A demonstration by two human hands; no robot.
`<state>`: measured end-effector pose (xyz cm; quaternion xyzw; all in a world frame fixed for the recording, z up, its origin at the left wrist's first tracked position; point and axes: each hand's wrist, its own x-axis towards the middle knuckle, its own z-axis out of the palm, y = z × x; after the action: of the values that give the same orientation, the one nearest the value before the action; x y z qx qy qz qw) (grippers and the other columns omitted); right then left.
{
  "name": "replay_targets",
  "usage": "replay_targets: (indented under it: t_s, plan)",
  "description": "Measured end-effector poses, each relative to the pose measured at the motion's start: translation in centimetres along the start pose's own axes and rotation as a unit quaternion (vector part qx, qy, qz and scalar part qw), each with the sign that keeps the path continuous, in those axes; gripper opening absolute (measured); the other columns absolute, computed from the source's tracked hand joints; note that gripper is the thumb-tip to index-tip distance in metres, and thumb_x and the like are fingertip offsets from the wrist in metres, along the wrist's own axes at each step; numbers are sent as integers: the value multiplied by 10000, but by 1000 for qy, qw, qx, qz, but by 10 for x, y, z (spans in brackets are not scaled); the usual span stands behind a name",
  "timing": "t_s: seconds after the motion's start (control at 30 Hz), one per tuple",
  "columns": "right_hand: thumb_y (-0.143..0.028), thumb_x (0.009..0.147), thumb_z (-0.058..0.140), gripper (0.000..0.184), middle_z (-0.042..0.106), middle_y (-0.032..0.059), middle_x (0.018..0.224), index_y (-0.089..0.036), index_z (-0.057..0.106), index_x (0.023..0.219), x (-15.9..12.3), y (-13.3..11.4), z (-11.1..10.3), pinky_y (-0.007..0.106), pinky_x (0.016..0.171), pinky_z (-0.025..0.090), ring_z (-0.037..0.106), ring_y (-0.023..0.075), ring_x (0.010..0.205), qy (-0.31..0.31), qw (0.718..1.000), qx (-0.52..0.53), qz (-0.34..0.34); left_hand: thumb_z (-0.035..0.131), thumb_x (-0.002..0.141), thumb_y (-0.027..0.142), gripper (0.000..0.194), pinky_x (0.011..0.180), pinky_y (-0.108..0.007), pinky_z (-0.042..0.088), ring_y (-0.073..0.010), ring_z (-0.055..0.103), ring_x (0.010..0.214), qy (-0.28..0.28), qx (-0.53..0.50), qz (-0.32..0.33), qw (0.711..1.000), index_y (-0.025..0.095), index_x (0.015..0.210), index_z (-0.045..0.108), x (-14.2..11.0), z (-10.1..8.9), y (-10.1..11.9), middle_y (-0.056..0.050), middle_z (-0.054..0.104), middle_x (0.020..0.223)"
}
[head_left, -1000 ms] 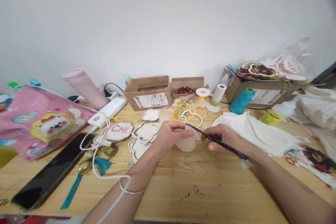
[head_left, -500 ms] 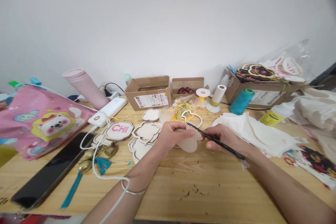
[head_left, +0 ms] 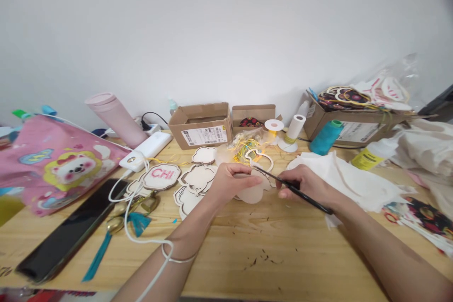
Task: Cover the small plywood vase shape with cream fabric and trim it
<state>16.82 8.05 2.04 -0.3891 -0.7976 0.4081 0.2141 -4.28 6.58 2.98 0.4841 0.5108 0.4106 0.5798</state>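
Note:
My left hand (head_left: 236, 180) pinches a thin, pale piece with a scalloped edge (head_left: 250, 192) between thumb and fingers, just above the table. Closed around a slim black tool (head_left: 304, 196), my right hand (head_left: 300, 183) is to the right of that piece. The tool's narrow tip reaches the piece's upper edge near my left thumb; whether it touches cannot be made out. Behind my hands lies a white cloud-shaped frame (head_left: 268, 160). To the left, several pale wooden cut-outs (head_left: 198, 178) overlap, beside a plaque with pink "CHI" lettering (head_left: 162, 176).
Cardboard boxes (head_left: 200, 125) stand along the wall, with a teal thread spool (head_left: 326, 137) at the right. White cloth (head_left: 339, 177) lies beyond my right hand. A white cable (head_left: 148, 240) runs over my left wrist. At left are a phone (head_left: 67, 233) and brass bells (head_left: 115, 224).
My right hand has shifted slightly to the right with the black tool, its tip moving a little away from my left thumb. My left hand stays nearly in place, the piece tilted slightly differently.

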Motion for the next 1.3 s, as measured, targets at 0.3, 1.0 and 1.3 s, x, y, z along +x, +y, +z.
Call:
replay_targets:
  t_s: [0.3, 1.0, 1.3]
  plan:
    - [-667, 677, 432, 577, 337, -41, 556, -126, 533, 847, -2, -6, -8, 211, 427, 199, 263, 82, 493, -33, 996, 80, -36, 764, 481, 303, 244, 494, -194, 432, -110, 564, 530, 7, -11, 17, 1000, 161, 666, 690, 3, -2, -4, -15, 668, 621]
    - [-536, 720, 506, 421, 290, -56, 587, -129, 523, 826, -2, -3, 5, 199, 434, 167, 244, 69, 521, -79, 990, 112, -41, 762, 476, 316, 261, 477, -198, 407, -101, 535, 504, -7, -13, -5, 1000, 135, 645, 678, 1, 5, -5, -9, 642, 591]
    - [-480, 724, 532, 349, 295, -57, 556, -134, 500, 699, 0, -3, 8, 196, 428, 175, 252, 66, 504, -59, 993, 99, -11, 767, 457, 329, 262, 454, -183, 397, -87, 513, 492, 2, -5, -4, 1000, 141, 612, 670, 1, 6, -4, 10, 624, 571]
